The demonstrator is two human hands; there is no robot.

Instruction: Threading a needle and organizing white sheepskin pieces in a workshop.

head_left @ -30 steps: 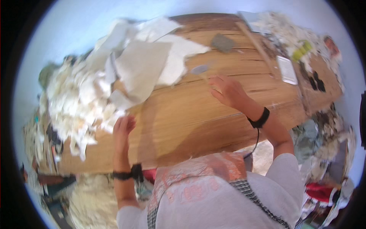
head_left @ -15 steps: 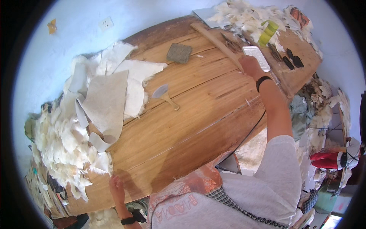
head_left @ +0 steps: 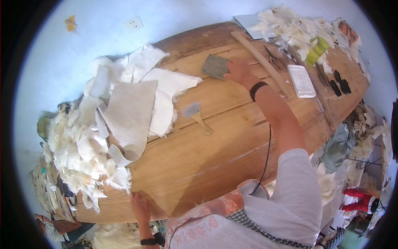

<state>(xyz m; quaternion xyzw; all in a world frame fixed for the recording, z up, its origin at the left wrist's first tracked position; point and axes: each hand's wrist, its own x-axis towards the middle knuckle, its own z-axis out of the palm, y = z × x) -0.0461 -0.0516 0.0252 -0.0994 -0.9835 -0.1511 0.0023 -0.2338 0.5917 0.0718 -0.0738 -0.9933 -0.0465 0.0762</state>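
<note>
The right arm stretches far across the broad wooden counter (head_left: 199,157), the right hand (head_left: 239,71) laid on a flat grey rectangular pad (head_left: 215,66) at 12 o'clock, fingers curled over its right edge. The pad's long axis runs 10 to 4 o'clock. The left hand (head_left: 141,205) rests flat, fingers narrow, on the counter's near edge at 7 o'clock, beside white fleece scraps (head_left: 78,153).

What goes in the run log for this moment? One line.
right hand: on grey block | left hand: on wooden table near edge | scraper: lying free | hides: piled left
</note>
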